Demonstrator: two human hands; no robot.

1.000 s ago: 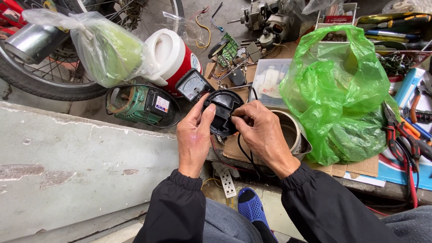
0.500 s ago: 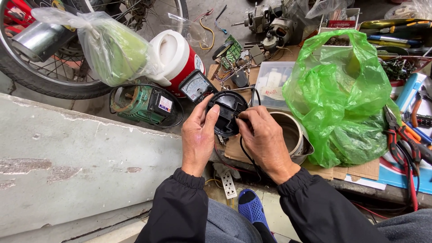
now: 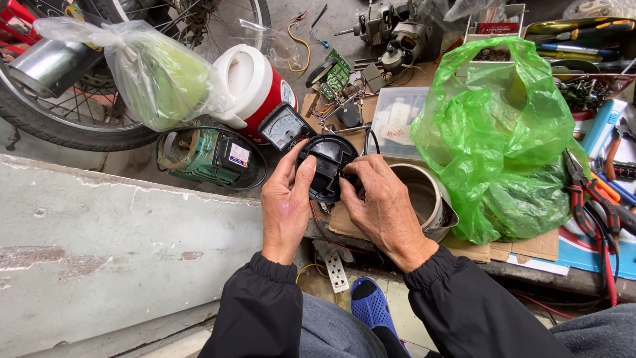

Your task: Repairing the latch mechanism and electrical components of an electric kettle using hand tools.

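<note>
Round black plastic appliance base (image 3: 327, 166), held upright above the workbench edge, is clamped between both hands: left hand (image 3: 286, 205) fingers curl on its left rim, right hand (image 3: 379, 207) fingers press its right side. A dangling black cord (image 3: 318, 222) could snag. Just beside, a steel pot (image 3: 424, 199) and analogue meter (image 3: 283, 127) could get knocked.

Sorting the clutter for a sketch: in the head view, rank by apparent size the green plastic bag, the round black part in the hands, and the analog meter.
1. green plastic bag
2. round black part
3. analog meter, partly hidden
</note>
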